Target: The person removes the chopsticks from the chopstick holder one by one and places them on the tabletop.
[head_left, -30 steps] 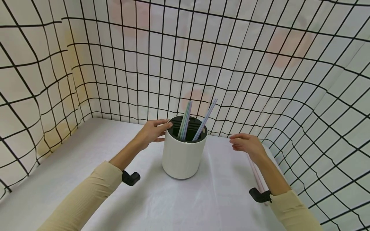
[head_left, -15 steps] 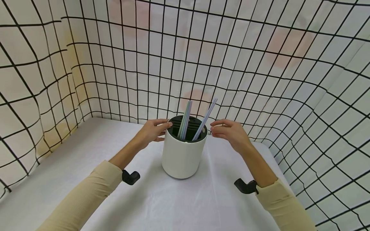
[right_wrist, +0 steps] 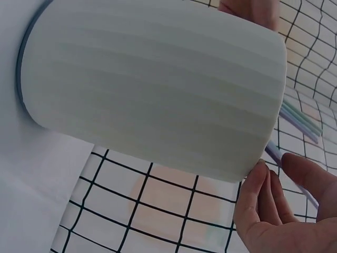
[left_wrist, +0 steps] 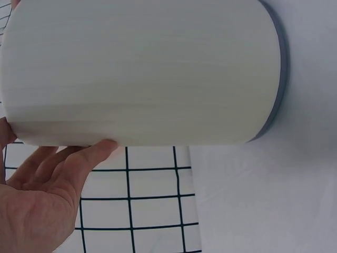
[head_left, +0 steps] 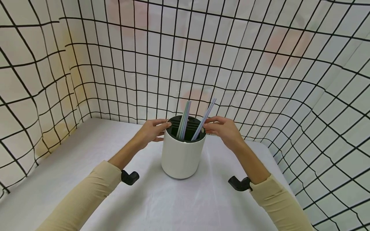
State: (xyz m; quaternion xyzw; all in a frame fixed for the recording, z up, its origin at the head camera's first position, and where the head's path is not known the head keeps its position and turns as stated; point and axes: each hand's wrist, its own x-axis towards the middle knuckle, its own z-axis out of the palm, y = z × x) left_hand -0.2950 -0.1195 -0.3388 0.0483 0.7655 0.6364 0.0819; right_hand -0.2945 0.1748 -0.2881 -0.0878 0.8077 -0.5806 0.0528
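A white cylindrical utensil holder [head_left: 182, 160] with a black slotted insert [head_left: 174, 121] stands upright on the table. Pastel green and lilac chopsticks [head_left: 183, 123] lean in its front opening, and lilac ones [head_left: 204, 118] tilt right. My left hand [head_left: 150, 131] grips the left side of the rim, thumb on top and fingers down the wall. At the right side, my right hand [head_left: 224, 130] holds the rim; in the right wrist view its fingertips [right_wrist: 259, 167] meet the wall and its thumb [right_wrist: 300, 168] is above, overlapping a lilac chopstick.
A white cloth covers the table [head_left: 185, 205]. Black grid mesh [head_left: 162, 64] encloses the back and both sides. Black wrist mounts [head_left: 130, 177] project inward from both wrists.
My right hand has moved left from beside the holder to its right rim. The pink sticks on the right of the table are now hidden behind that arm. My left hand stays put.
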